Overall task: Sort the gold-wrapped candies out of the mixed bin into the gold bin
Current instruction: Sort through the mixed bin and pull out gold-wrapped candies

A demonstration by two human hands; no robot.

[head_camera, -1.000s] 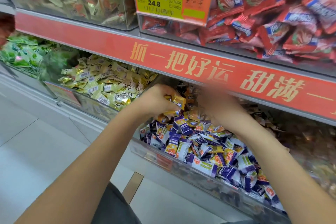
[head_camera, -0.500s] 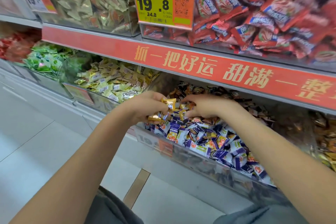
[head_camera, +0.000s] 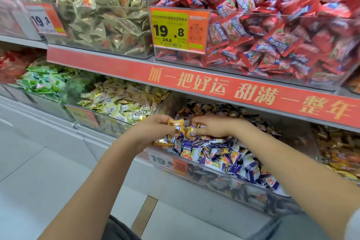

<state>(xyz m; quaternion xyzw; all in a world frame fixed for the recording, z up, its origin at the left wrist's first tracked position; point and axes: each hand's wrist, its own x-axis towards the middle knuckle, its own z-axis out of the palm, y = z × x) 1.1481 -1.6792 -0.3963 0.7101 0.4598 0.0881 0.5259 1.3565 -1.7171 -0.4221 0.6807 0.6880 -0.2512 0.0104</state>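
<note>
Several gold-wrapped candies (head_camera: 176,123), small shiny pieces with crimped ends, are bunched in the left hand (head_camera: 153,129), whose fingers curl round them; how many it holds cannot be counted. One more gold piece (head_camera: 191,129) is pinched in the right hand (head_camera: 212,126), just beside the left, both over the back left corner of the mixed bin (head_camera: 253,193). That bin is one clear trough on the lower shelf, heaped mostly with purple-and-white wrappers (head_camera: 220,160) and a few orange ones. The gold bin (head_camera: 120,101) sits directly to its left, full of pale gold packets. Further left lies a bin of green packets (head_camera: 41,83). On the upper shelf stand two clear bins, one of gold-green wrappers (head_camera: 101,11), one of red wrappers (head_camera: 272,21), with a yellow price tag (head_camera: 172,29) reading 19.8
</note>
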